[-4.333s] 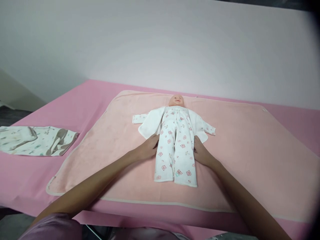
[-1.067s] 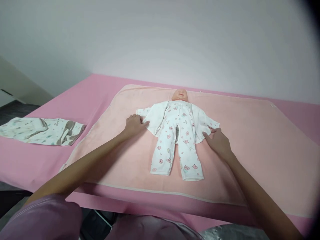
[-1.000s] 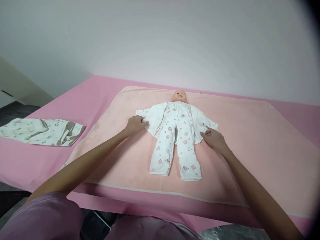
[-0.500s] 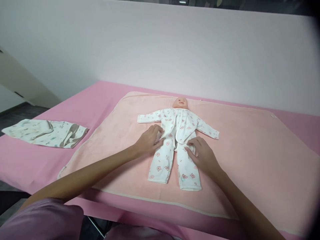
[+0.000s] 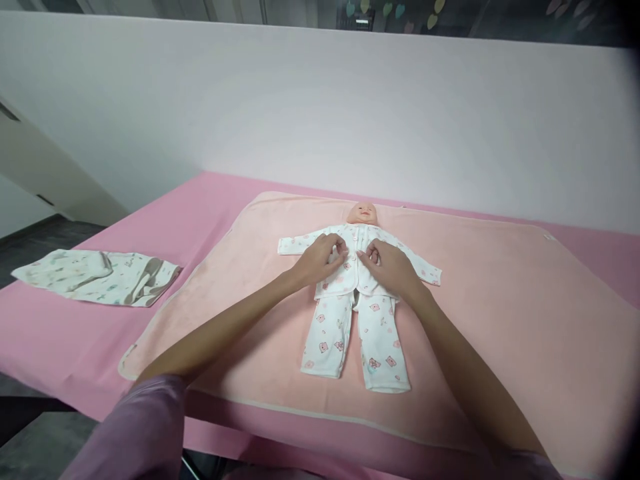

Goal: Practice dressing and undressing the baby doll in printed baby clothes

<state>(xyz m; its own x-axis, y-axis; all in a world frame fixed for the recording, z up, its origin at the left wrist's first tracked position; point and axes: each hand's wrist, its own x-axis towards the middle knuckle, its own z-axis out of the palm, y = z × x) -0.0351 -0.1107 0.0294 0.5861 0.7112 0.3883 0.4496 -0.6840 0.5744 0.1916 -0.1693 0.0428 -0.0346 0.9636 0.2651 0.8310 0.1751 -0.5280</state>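
A folded printed cloth (image 5: pixel 95 277) lies at the far left of the pink bench (image 5: pixel 200 200), well apart from the hands. A peach blanket (image 5: pixel 500 313) covers most of the bench, and a white wall (image 5: pixel 320 113) rises just behind it. The doll (image 5: pixel 362 213) lies on its back in the middle of the blanket, head toward the wall and sleeves spread to either side. It wears a white printed top (image 5: pixel 345 283) and matching trousers (image 5: pixel 325 327), with the legs pointing toward the person.

Both bare forearms reach forward over the blanket's near edge and converge on the doll's chest. The left hand (image 5: pixel 320 257) is palm down with fingers curled, its tips pinched on the top's front edge. The right hand (image 5: pixel 387 263) mirrors it just beside, thumb and forefinger nipping the opposite edge. The two sets of fingertips almost meet along the top's centre line. The hands cover much of the chest, so the fastening beneath them cannot be made out.
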